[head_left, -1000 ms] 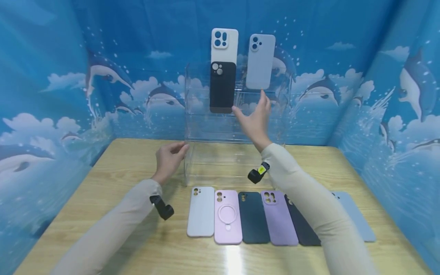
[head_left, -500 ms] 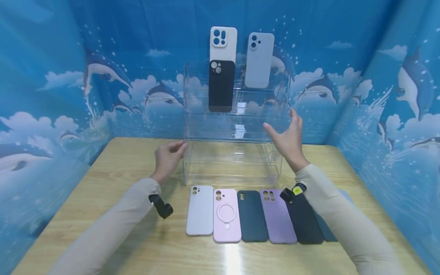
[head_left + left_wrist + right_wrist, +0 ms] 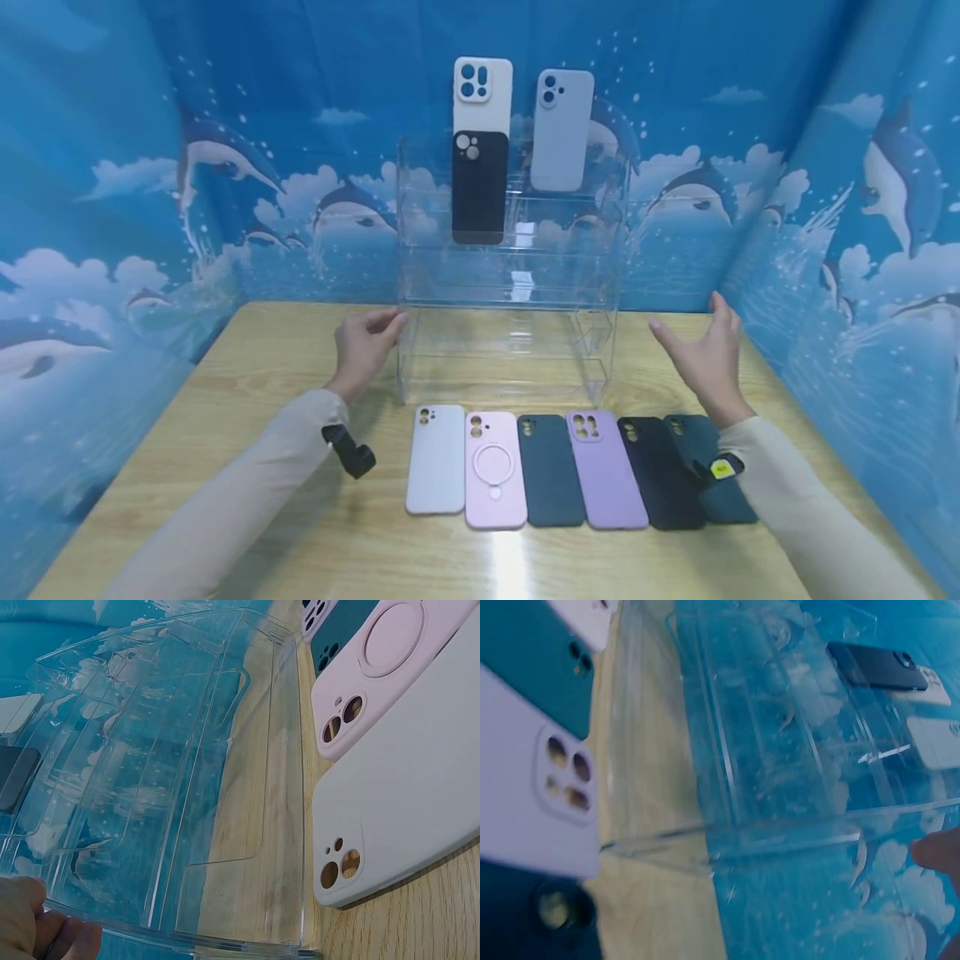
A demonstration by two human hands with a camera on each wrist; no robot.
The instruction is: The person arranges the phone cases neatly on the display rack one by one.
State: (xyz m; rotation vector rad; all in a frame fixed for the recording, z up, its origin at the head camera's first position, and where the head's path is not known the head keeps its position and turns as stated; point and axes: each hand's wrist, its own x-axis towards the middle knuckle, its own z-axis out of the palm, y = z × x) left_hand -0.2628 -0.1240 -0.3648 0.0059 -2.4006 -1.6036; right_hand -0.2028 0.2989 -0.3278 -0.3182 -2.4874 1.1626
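Note:
A clear stepped display rack [image 3: 510, 279] stands on the table. My left hand [image 3: 365, 350] pinches the left side edge of the rack with thumb and curled fingers; in the left wrist view the fingers [image 3: 75, 941] lie against that edge. My right hand [image 3: 705, 362] is in the air right of the rack, fingers spread, holding nothing. On the rack's upper tiers stand a white phone case [image 3: 483, 104], a black phone case [image 3: 480, 187] partly in front of it, and a pale blue phone case [image 3: 562, 129] to their right.
Before the rack lies a row of phone cases: white [image 3: 437, 467], pink [image 3: 496, 504], dark teal [image 3: 552, 475], purple [image 3: 609, 483], black [image 3: 660, 475] and another dark teal case [image 3: 686, 433], partly behind my right wrist. A dolphin-print curtain [image 3: 337, 67] surrounds the wooden table [image 3: 262, 375].
My right hand has moved from below the pale blue case to the right and down, away from the rack. The left hand stays at the rack's left edge.

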